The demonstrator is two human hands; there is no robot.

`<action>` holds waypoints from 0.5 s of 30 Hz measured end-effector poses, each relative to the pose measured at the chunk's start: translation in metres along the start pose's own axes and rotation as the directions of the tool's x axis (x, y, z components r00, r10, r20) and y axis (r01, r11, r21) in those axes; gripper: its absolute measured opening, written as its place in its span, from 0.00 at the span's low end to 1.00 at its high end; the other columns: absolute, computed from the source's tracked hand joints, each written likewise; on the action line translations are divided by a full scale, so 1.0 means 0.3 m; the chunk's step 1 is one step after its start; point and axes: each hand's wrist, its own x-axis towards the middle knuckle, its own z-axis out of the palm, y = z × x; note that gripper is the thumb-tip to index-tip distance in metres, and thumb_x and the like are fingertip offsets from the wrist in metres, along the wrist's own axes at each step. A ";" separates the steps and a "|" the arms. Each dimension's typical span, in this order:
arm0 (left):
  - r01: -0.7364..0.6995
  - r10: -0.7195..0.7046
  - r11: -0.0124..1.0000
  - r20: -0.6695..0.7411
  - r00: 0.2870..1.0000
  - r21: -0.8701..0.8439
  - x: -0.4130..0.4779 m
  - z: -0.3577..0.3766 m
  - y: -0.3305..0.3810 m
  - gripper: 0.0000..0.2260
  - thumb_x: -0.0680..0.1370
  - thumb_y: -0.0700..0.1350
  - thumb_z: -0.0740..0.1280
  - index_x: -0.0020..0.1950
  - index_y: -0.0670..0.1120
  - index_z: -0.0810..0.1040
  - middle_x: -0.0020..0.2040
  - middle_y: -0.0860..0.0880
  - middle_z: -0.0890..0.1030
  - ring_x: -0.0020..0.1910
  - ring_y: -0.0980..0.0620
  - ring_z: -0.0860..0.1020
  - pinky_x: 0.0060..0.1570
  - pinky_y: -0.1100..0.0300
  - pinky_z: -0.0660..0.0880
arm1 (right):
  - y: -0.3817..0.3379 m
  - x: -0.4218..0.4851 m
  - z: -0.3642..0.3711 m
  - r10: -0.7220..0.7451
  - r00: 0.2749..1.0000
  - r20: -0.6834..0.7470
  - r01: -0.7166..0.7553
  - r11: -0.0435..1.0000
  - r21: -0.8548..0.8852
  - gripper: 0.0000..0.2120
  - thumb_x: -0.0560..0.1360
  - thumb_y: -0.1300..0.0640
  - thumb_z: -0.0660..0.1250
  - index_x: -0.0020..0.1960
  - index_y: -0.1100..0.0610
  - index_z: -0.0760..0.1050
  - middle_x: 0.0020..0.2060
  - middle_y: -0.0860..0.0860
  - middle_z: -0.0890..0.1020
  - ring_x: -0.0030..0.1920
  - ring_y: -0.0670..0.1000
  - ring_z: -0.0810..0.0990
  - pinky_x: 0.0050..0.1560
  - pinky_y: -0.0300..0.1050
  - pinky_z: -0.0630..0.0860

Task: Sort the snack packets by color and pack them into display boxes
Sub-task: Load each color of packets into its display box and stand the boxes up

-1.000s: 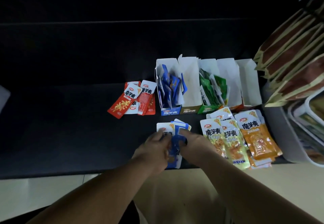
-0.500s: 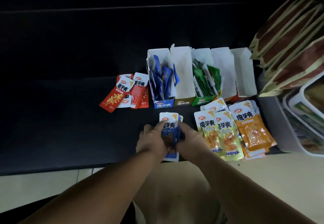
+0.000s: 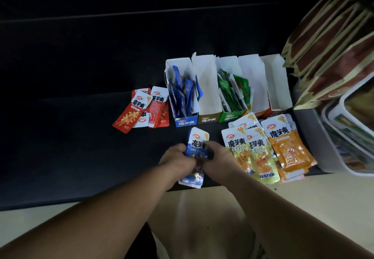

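A small stack of blue snack packets (image 3: 197, 144) lies near the front edge of the black counter (image 3: 70, 147). My left hand (image 3: 177, 158) grips its left side and my right hand (image 3: 218, 157) grips its right side. Behind it stands a blue display box (image 3: 185, 122) with several blue packets upright inside. Next to it are an olive box (image 3: 209, 119) with no packets visible and a green box (image 3: 229, 117) holding green packets. Red packets (image 3: 141, 110) lie loose to the left. Yellow packets (image 3: 249, 153) and orange packets (image 3: 287, 147) lie to the right.
Two more white-lined boxes (image 3: 277, 88) stand at the right end of the row. A grey bin (image 3: 315, 143) and racks of larger brown-and-cream snack bags (image 3: 332, 42) crowd the right side. Pale floor (image 3: 313, 198) shows beyond the counter's front edge.
Both hands have squeezed the spread blue packets together into a neater stack, lifting its top end slightly. The view has shifted a little.
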 end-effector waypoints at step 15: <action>-0.364 0.254 0.877 -0.343 0.905 -0.312 -0.174 -0.265 0.160 0.05 0.74 0.35 0.72 0.46 0.44 0.83 0.38 0.46 0.86 0.33 0.52 0.84 0.32 0.58 0.79 | -0.305 -0.034 -0.024 -0.341 0.933 -0.116 0.356 0.922 0.151 0.15 0.79 0.56 0.67 0.65 0.45 0.78 0.53 0.46 0.84 0.48 0.42 0.84 0.54 0.41 0.81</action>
